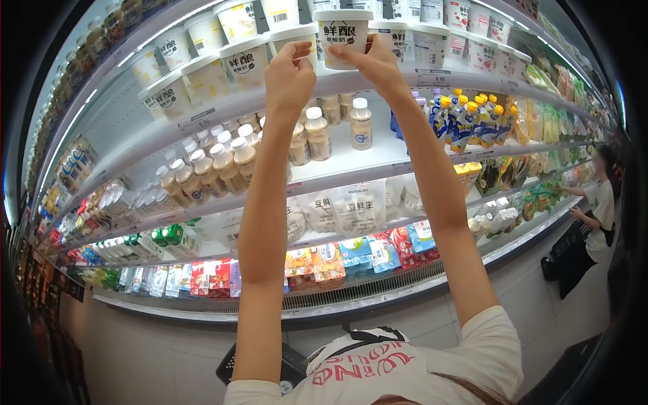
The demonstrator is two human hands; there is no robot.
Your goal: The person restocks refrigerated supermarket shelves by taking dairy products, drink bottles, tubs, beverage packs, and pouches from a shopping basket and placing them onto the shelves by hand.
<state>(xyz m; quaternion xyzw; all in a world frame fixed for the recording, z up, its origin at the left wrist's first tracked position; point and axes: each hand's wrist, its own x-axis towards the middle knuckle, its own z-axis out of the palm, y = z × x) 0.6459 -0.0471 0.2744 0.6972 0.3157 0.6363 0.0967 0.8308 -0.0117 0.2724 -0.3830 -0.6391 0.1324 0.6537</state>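
My right hand (371, 62) grips a white yogurt tub (341, 37) with a lid and dark print, thumb across its front and fingers round its right side. The tub is up at the shelf with similar tubs. Just left of it, my left hand (290, 74) is raised with loosely bent fingers and nothing visible in them. It is nearest to another white yogurt tub (244, 63) on that shelf. Both arms stretch up in front of the shelves.
Below stand cream-coloured bottles (361, 125) with white caps and yellow-capped bottles (464, 125). Lower shelves hold white pouches (360, 208) and colourful cartons (327, 260). A dark basket (291, 364) is near my body. Another person (597, 202) stands at the far right by the shelves.
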